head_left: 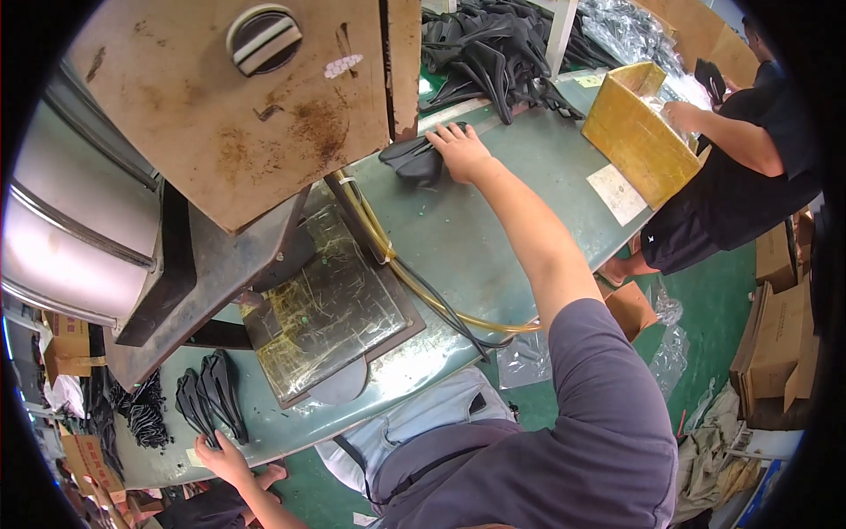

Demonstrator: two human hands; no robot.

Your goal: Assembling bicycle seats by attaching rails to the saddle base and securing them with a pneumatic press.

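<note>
Right hand stretched far up-centre of frame, palm down, fingers spread & loosely curled over a black moulded piece lying on the green table; it presses on top, grip not fully closed. Left hand at lower left, fingers bent onto the bottom end of a small stack of black pieces near the table's edge; touching, can't tell if it really has them pinched.

Between the two hands, centre frame: scratched flat metal plate of a press, w/ a rusty brown machine head hanging above it, upper left. Yellowish hose plus black cable runs from the machine across the table toward lower centre.

Upper centre, behind the right hand: big heap of black parts. Upper right: yellow cardboard box on the table, another person's hand at its rim. Far right: more cardboard boxes on the green floor.
</note>
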